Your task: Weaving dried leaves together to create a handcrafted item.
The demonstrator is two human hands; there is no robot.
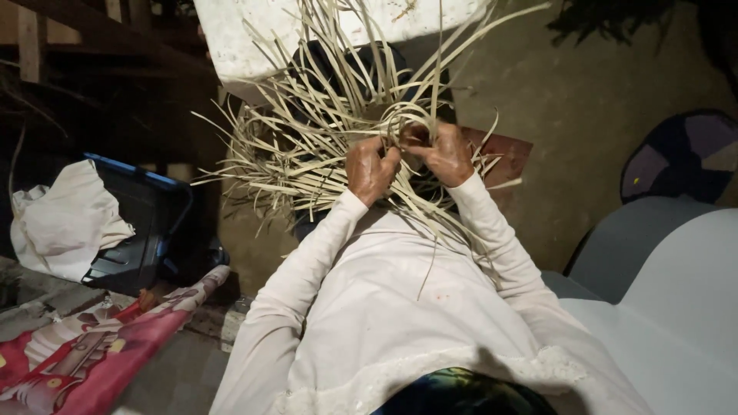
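Observation:
A loose woven bundle of pale straw strips (307, 146) spreads out in front of my chest, its ends fanning up and to the left. My left hand (370, 169) grips strips at the middle of the bundle. Right beside it, almost touching, my right hand (442, 154) pinches a curved strip at the bundle's centre. Both arms are in long white sleeves. What lies under the weave is hidden.
A white slab (231, 38) lies beyond the straw. At the left, a dark bin with a blue rim (146, 223) holds white cloth (61, 223). Red patterned fabric (100, 338) lies at the lower left. Grey-white curved seats (669, 277) stand at the right on a concrete floor.

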